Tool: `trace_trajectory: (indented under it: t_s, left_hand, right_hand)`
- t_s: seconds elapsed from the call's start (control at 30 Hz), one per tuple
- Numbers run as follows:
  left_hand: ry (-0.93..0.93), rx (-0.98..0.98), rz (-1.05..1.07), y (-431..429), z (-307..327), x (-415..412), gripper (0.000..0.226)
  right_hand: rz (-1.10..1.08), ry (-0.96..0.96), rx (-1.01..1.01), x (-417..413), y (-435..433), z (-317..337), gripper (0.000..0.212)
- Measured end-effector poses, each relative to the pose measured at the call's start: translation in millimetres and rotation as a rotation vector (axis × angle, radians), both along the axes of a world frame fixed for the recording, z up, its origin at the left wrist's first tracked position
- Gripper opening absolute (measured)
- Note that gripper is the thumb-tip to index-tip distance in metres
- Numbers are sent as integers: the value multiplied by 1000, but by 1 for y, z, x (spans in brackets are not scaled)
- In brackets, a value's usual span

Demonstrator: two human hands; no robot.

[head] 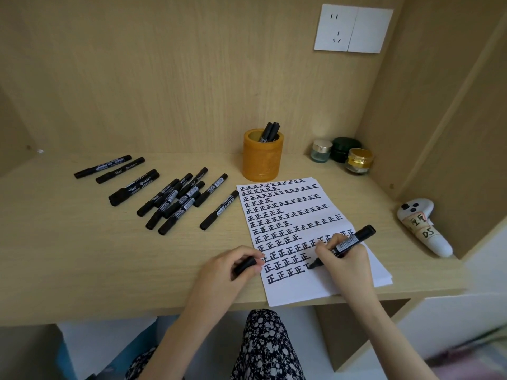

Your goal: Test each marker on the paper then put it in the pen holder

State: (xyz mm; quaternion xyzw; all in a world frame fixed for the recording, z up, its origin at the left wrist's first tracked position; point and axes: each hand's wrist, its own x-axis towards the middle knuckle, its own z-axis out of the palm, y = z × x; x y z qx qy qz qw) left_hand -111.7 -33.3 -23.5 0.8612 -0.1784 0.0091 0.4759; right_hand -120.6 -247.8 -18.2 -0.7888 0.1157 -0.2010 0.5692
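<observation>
Black ink fills most of the white sheet of paper (301, 287) with row upon row of one repeated character. The right hand (346, 263) grips a black marker with a white label (346, 244), its tip touching the sheet at the end of one of the near rows. That marker lies on a slant: its long axis runs from the tip at near-left up to the butt end at far-right, tilted off the paper. The left hand (229, 272) curls round a black cap (245, 266) at the sheet's left edge.

By my reckoning the job is in its early part — only two or three capped black markers (270, 131) stand in the amber cylindrical pen holder (262, 160) just beyond the sheet's far edge. A dozen or more untested black markers (175, 200) lie scattered on the pale wooden counter (82, 256) to the left. This one needs capping, then dropping in the holder.
</observation>
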Motion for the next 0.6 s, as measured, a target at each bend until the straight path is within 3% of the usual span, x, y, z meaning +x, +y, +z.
trace_trajectory:
  t_s: [0.6]
  left_hand:
    - [6,-14,1,0,0,1,17]
  right_hand:
    - [16,-11,-1,-1,3,1,32]
